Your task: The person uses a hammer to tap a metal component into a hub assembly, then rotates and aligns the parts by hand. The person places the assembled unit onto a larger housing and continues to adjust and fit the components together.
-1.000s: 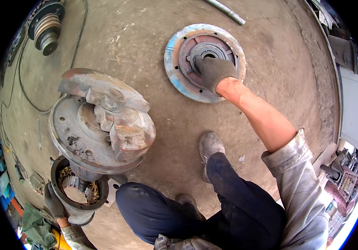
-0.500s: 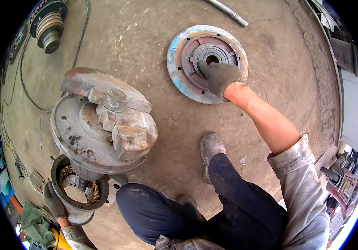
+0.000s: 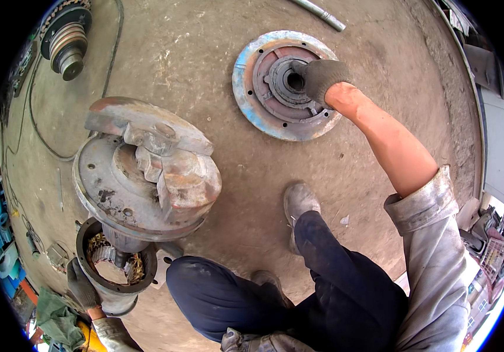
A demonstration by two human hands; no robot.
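right hand (image 3: 327, 80) had moved up round the ring (image 3: 276, 81) of the disc (image 3: 262, 114), which lay flat on the floor (image 3: 237, 158); left hand (image 3: 83, 285) sat well apart, against the open casing (image 3: 118, 304) — whether either gripped, i couldn't tell — light, even fingertip pressure seemed best on the ring

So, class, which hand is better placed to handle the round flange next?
Probably the right hand: it's at the hub of the round flange. The left hand is at the open housing, away from the flange.
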